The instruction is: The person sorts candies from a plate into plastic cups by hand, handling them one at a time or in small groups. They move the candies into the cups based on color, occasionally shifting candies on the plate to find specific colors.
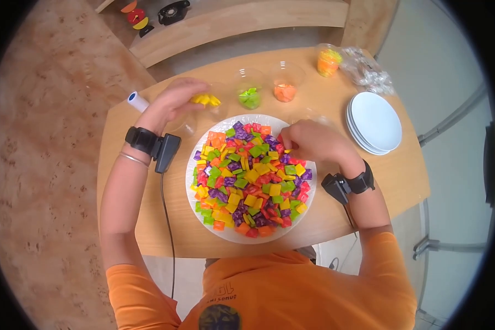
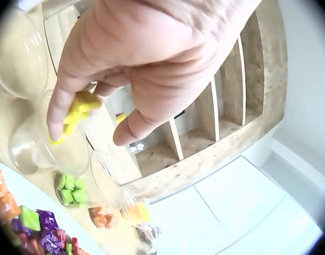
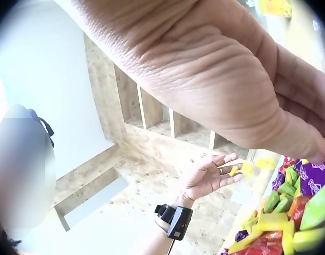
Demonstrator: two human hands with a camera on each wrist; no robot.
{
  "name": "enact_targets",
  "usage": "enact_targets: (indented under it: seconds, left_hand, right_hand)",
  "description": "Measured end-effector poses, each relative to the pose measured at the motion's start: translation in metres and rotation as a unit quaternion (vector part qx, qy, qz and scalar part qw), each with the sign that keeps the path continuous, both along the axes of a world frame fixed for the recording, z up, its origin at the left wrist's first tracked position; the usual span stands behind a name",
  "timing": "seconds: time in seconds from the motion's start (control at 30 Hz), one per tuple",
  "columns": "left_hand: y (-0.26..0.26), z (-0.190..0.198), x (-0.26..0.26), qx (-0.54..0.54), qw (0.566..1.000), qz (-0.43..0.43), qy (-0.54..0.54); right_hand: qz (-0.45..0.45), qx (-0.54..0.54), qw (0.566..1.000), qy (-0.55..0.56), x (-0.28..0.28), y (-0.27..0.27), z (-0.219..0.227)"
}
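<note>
A big white plate (image 1: 234,237) bears a heap of small wrapped candies (image 1: 247,181) in yellow, green, red, orange and purple. Beyond its far left rim, my left hand (image 1: 180,96) hovers with fingers spread and thumb apart. Yellow candies (image 2: 80,110) show at its fingertips, over a clear plastic cup (image 2: 72,154). At the heap's far right side, my right hand (image 1: 316,142) bends its fingers down and pinches a yellow candy (image 1: 287,151); its fingertips are partly hidden in the right wrist view.
Clear cups with green candies (image 1: 249,99) and orange candies (image 1: 285,92) stand behind the plate. Farther right are a cup of orange and yellow pieces (image 1: 328,63), a crinkled plastic bag (image 1: 371,71) and stacked white plates (image 1: 375,122). A white tube (image 1: 138,102) lies at the left edge.
</note>
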State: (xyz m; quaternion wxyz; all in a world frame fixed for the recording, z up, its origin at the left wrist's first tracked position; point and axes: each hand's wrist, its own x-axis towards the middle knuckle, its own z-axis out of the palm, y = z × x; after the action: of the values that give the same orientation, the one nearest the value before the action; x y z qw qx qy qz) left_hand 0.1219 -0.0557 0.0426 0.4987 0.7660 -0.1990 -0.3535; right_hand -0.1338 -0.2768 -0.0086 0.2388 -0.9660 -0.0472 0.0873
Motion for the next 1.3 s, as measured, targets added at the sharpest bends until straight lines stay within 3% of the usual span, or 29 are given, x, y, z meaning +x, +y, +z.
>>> enact_targets:
  seconds: [0.1,0.17,0.27,0.3,0.37,0.4,0.47,0.57,0.6,0.67,0.77,0.83,0.97,1.03,1.27,1.3]
  left_hand:
    - [0.004,-0.008,0.002,0.029,0.995,0.034,-0.090]
    - [0.007,-0.013,-0.011,-0.008,0.972,-0.011,-0.233]
    - [0.002,-0.008,-0.075,0.022,0.942,-0.118,-0.313]
    - [-0.002,-0.015,-0.091,0.021,0.943,-0.119,-0.310]
    - [-0.009,-0.029,-0.114,0.026,0.918,-0.246,-0.310]
    - [-0.013,-0.032,-0.119,0.025,0.919,-0.243,-0.309]
    - [-0.018,-0.033,-0.126,0.096,0.873,-0.273,-0.393]
    - [-0.009,-0.029,-0.129,0.055,0.850,-0.304,-0.426]
    - [-0.005,-0.026,-0.134,0.057,0.850,-0.308,-0.423]
    - [0.004,-0.011,-0.145,0.081,0.894,-0.340,-0.279]
    - [0.008,-0.015,-0.155,0.121,0.861,-0.362,-0.335]
    - [0.008,-0.020,-0.151,0.136,0.842,-0.384,-0.354]
    - [0.007,-0.018,-0.145,0.153,0.792,-0.462,-0.369]
    - [0.004,-0.026,-0.150,0.153,0.795,-0.448,-0.380]
    - [-0.003,-0.026,-0.159,0.188,0.797,-0.420,-0.391]
    - [-0.003,-0.028,-0.159,0.188,0.797,-0.420,-0.390]
  right_hand:
    - [0.002,0.010,1.000,0.008,0.002,-0.004,0.005]
    - [-0.002,0.025,1.000,0.009,0.002,-0.006,0.011]
    - [-0.003,0.057,0.998,-0.015,0.001,-0.015,0.008]
    - [-0.014,0.083,0.996,-0.027,0.001,-0.015,0.010]
    - [-0.020,0.107,0.993,-0.036,0.003,-0.010,0.012]
    - [-0.007,0.113,0.993,-0.044,0.004,-0.005,0.011]
    - [0.005,0.120,0.991,-0.051,0.004,0.005,0.009]
    - [0.011,0.081,0.996,-0.041,0.006,0.013,-0.009]
    - [0.028,0.079,0.995,-0.051,0.006,0.013,-0.016]
    - [0.046,0.077,0.994,-0.062,0.008,0.014,-0.020]
    - [0.061,0.046,0.997,-0.021,0.011,0.019,-0.016]
    - [0.016,0.016,1.000,0.003,0.009,0.026,-0.014]
    - [-0.005,0.012,0.999,-0.041,0.011,0.026,-0.028]
    - [-0.007,0.070,0.997,-0.014,0.013,0.021,-0.021]
    - [0.026,0.077,0.996,-0.029,0.000,0.003,0.011]
    - [0.050,0.078,0.995,0.029,-0.001,0.004,0.016]
